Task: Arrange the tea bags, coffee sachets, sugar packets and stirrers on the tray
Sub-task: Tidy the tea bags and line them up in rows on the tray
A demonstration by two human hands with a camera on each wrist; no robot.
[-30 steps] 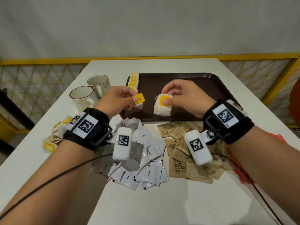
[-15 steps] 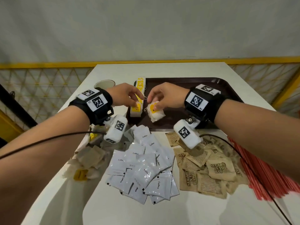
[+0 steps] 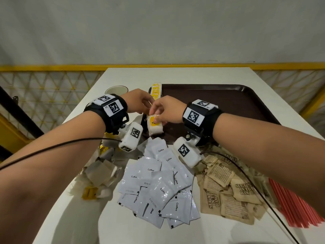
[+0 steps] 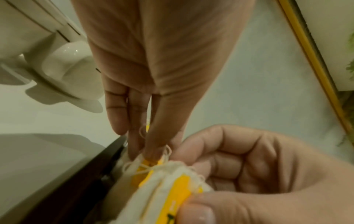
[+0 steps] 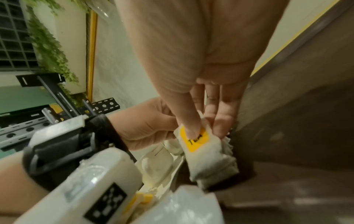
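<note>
My right hand (image 3: 159, 119) pinches a small stack of white tea bags (image 3: 154, 126) with a yellow tag, just over the near left corner of the dark brown tray (image 3: 228, 103). In the right wrist view its thumb (image 5: 192, 130) presses the tag of that stack of tea bags (image 5: 208, 159). My left hand (image 3: 148, 110) meets it from the left; its fingertips (image 4: 147, 151) pinch the string and top of a tea bag (image 4: 153, 178) beside that stack. A row of tea bags (image 3: 155, 90) stands along the tray's left edge.
On the white table lie a pile of loose tea bags (image 3: 98, 176) at the left, white coffee sachets (image 3: 158, 187) in the middle, brown sugar packets (image 3: 228, 187) and red stirrers (image 3: 295, 205) at the right. A cup (image 3: 116, 89) stands left of the tray.
My left hand carried its tea bag to the row at the tray's left edge. My right hand brought its stack leftward until both hands meet. The head view tilted down.
</note>
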